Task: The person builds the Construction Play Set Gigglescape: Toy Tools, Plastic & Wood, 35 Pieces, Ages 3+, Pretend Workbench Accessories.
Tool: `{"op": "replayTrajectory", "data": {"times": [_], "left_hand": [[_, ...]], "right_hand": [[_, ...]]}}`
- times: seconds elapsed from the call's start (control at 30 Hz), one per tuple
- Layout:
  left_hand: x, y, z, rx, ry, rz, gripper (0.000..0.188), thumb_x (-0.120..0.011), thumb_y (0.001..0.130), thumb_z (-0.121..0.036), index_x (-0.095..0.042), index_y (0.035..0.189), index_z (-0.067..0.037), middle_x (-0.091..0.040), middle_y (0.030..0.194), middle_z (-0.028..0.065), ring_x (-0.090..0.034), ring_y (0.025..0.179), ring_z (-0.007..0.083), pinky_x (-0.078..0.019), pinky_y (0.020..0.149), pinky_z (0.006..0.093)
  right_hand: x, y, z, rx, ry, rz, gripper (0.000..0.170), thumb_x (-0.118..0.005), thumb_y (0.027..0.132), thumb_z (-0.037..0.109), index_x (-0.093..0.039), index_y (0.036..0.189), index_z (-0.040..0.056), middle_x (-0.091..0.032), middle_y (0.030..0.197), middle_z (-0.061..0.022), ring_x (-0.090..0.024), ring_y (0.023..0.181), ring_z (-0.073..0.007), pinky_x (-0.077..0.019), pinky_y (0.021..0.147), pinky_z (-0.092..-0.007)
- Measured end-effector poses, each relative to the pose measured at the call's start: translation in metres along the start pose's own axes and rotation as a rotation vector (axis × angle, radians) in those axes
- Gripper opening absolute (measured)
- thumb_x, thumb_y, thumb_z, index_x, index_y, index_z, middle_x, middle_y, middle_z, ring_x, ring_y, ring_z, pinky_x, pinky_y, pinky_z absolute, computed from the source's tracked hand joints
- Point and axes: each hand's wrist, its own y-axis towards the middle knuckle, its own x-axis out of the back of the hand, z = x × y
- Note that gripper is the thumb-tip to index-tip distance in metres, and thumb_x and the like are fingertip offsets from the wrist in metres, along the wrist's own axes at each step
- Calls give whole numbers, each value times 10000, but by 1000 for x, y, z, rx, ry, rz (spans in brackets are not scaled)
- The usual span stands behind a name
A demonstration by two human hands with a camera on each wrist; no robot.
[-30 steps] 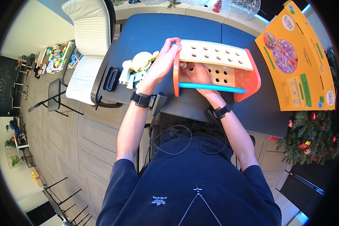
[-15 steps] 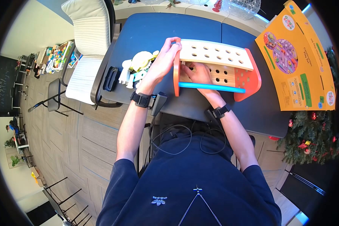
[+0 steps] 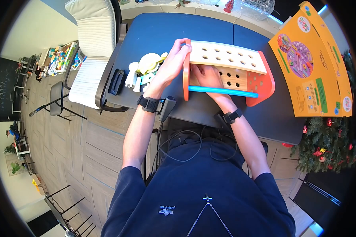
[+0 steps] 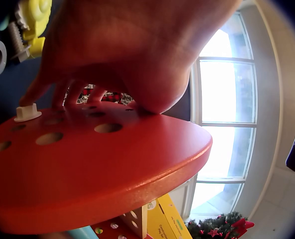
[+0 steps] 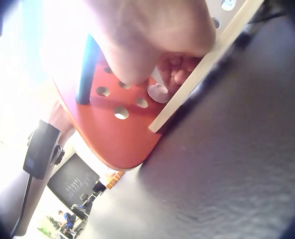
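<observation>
A bright room with a wood-toned floor (image 3: 95, 154) spreads around a dark bench (image 3: 178, 29), and a decorated tree (image 3: 324, 142) stands by its right end. A tall yellow box (image 3: 320, 67) is at the right of the bench. On the bench, in front of the person, sits the toy frame (image 3: 225, 53), its pierced boards and blue rod (image 3: 223, 92) spanning two red sides. The left hand (image 3: 172, 65) has its grip curled over the edge of the left red side (image 4: 112, 164), probably to steady it, with one fingertip at a white bolt head (image 4: 28, 113) on the outer face. The right hand (image 3: 209, 77) reaches inside, its grip pinching a white fitting (image 5: 158, 93) near the inner face, presumably to work opposite that fingertip. Loose yellow and white pieces (image 3: 148, 63) lie within reach, left of the frame. The right fingertips are partly hidden; whether fitting and bolt head meet cannot be told.
</observation>
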Motion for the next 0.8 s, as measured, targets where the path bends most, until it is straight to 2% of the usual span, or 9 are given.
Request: {"op": "replayTrajectory", "data": {"times": [0.2,0.3,0.4,0.5,0.8], "left_hand": [[0,-3,-4,6,16,-6,560,-541,1049,-397,-497,1466,-25,-555,1414,142,-490,1355,225,-370,1159,354],[0,-1,-2,6,8,-2,564,-541,1049,-399,-495,1470,-26,-555,1418,146,-490,1357,229,-370,1161,358],[1,0,0,10,7,0,566,-541,1048,-402,-495,1470,-27,-557,1416,147,-491,1355,231,-373,1159,361],[0,0,-1,14,18,-8,566,-541,1048,-403,-496,1469,-27,-559,1411,145,-493,1353,229,-376,1155,360],[0,-2,-2,15,20,-11,558,-541,1048,-399,-501,1464,-29,-563,1401,136,-494,1345,223,-377,1152,355]], "right_hand": [[3,-6,-8,76,-34,4,301,-724,974,276,-694,1063,-10,-701,895,-162,-688,863,-325,-530,810,-451],[5,-8,-7,55,-63,4,305,-759,945,262,-653,1006,-18,-653,871,-157,-649,832,-326,-521,801,-449],[13,-5,0,22,-122,114,343,-745,942,265,-680,1077,-45,-743,1000,-228,-709,948,-441,-555,862,-504],[12,-4,-1,66,-21,115,345,-755,934,267,-676,1048,-49,-736,970,-227,-703,938,-448,-550,849,-514],[14,-4,-2,43,-52,129,344,-752,936,260,-641,978,-62,-708,896,-217,-681,837,-424,-528,785,-507]]}}
